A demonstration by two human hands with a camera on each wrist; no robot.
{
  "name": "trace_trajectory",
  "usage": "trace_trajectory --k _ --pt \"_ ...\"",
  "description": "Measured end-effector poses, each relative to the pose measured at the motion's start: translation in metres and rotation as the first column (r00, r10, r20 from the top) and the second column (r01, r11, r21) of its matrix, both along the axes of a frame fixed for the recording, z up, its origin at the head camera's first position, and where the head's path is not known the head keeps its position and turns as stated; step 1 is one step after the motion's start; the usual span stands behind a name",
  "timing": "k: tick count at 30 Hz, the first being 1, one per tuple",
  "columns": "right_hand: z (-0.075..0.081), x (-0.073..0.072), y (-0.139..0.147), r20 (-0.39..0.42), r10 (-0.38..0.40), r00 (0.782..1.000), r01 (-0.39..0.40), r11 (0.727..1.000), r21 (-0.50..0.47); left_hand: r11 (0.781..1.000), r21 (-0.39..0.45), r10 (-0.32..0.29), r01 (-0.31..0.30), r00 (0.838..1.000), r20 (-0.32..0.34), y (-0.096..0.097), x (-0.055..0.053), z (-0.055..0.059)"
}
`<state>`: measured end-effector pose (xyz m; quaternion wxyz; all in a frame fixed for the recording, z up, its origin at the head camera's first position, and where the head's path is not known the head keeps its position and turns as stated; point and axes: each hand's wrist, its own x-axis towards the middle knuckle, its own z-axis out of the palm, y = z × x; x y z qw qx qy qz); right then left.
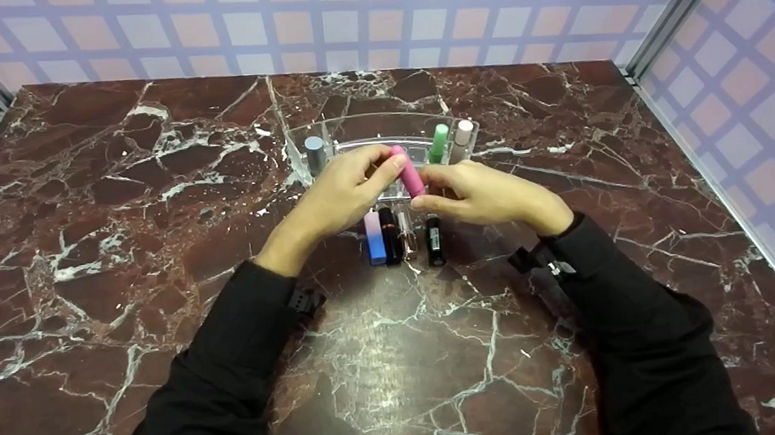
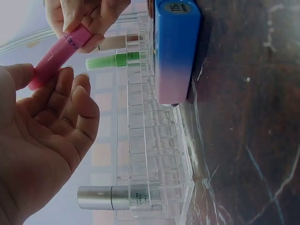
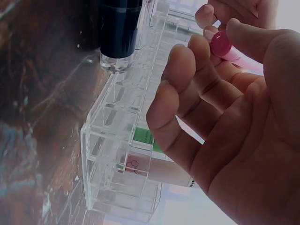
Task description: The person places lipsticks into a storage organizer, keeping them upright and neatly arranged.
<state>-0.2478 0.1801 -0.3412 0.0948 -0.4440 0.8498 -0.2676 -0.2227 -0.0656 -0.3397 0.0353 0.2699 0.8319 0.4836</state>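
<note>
Both hands hold a pink lipstick tube (image 1: 410, 174) tilted above a clear stepped organizer (image 2: 140, 117). The left hand (image 1: 340, 190) pinches its upper end between thumb and index finger, its other fingers loosely bent. At the lower end the right hand (image 1: 489, 192) grips the tube with thumb and fingertips. Printed letters show along the tube in the left wrist view. Within the organizer stand a silver-grey tube (image 2: 101, 198) on the left, with a green tube (image 1: 439, 143) and a white-capped tube (image 1: 462, 141) on the right.
In front of the organizer lie a pink-and-blue lipstick (image 1: 375, 239), a black lipstick (image 1: 391, 241), a clear-and-metallic tube (image 1: 407, 233) and, slightly apart, another black tube (image 1: 435, 241). The dark red marbled table (image 1: 384, 356) meets checkered panels (image 1: 344, 20) behind and at both sides.
</note>
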Motion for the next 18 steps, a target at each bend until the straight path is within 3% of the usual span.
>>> trace_trajectory --k 18 --pt "0.0003 0.0022 -0.0027 0.026 0.036 0.999 -0.036 0.999 0.021 0.995 0.096 0.014 -0.012 1.0 -0.018 0.0011 -0.001 0.0001"
